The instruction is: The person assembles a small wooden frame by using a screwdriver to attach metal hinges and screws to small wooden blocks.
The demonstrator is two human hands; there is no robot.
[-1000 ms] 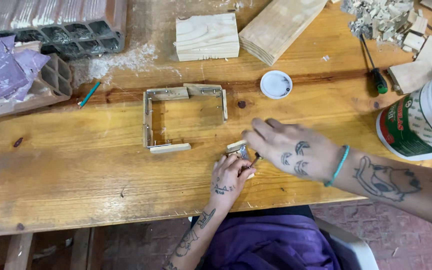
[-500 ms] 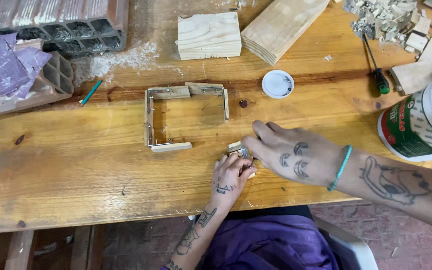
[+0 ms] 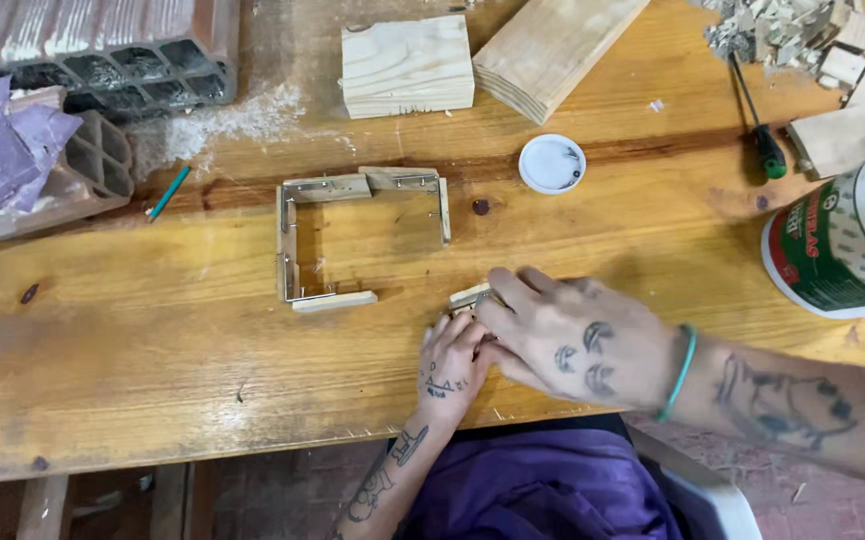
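Both my hands meet near the front edge of the wooden workbench (image 3: 133, 350). My left hand (image 3: 453, 362) and my right hand (image 3: 563, 335) pinch a small wooden strip (image 3: 470, 295) between their fingertips; most of the strip is hidden under the fingers. To the left of them lies a small frame of thin wooden strips (image 3: 298, 235), with one side missing, and a short loose strip (image 3: 335, 301) at its lower corner.
A white lid (image 3: 552, 163) lies behind the frame. A wood block (image 3: 408, 65) and a plank (image 3: 553, 50) are at the back. A large white bucket (image 3: 848, 240) stands at right, a green-handled screwdriver (image 3: 761, 130) near it. Hollow bricks (image 3: 93, 45) and purple sandpaper (image 3: 3, 140) at left.
Both hands stayed over the small strip; my right hand shifted slightly and its fingers closed in over the piece. The frame has not moved.
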